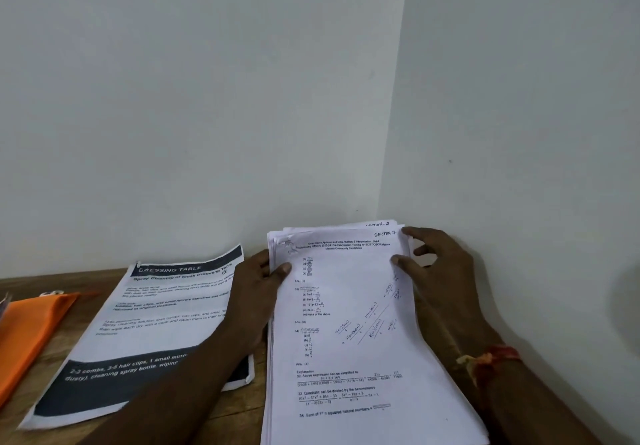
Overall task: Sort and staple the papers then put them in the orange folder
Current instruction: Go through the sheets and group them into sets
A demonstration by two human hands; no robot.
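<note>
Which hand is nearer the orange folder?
Left. The left hand grips the left edge of the paper stack, with a printed sheet between it and the orange folder. The right hand holds the right edge, farther off.

We see only part of the flat orange folder, which the left edge cuts off. Behind it, a small pale object is too blurred for us to identify. The left hand and its forearm cover the right side of the white-and-dark printed sheet, whose body text is smeared. The stack of white printed papers runs off the bottom edge and hides the left fingers. Some fingers of the right hand lie behind its right edge. We cannot read its fine print.
</note>
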